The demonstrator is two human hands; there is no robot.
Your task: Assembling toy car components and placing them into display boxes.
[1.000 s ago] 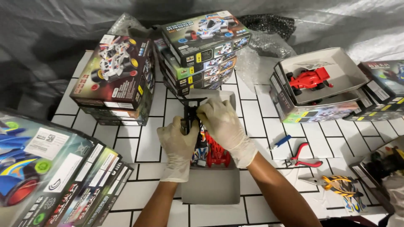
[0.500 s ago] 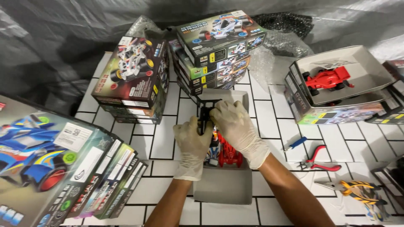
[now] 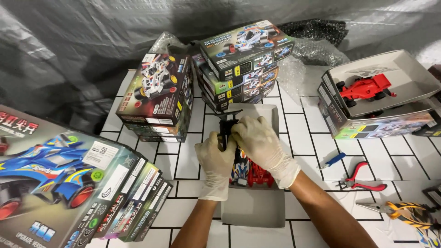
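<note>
Both my hands wear pale latex gloves and meet over an open grey box tray [image 3: 250,211] at the middle of the tiled table. My left hand [image 3: 215,158] and my right hand [image 3: 257,142] together grip a small black part [image 3: 226,128], held upright between the fingers. Under my hands, inside the tray, lie red plastic parts [image 3: 262,177] and a printed car body piece [image 3: 239,174]. Most of the black part is hidden by my fingers.
Stacks of toy car kit boxes stand at the back [image 3: 243,59], back left [image 3: 156,92] and near left [image 3: 59,179]. An open box with a red race car [image 3: 367,89] sits at the right. A small blue tool [image 3: 334,160], red cutters [image 3: 363,181] and yellow pliers [image 3: 406,213] lie at right.
My hands keep the same hold on the black part. The view has shifted, so the boxes and tray sit slightly lower and further right in the frame than before.
</note>
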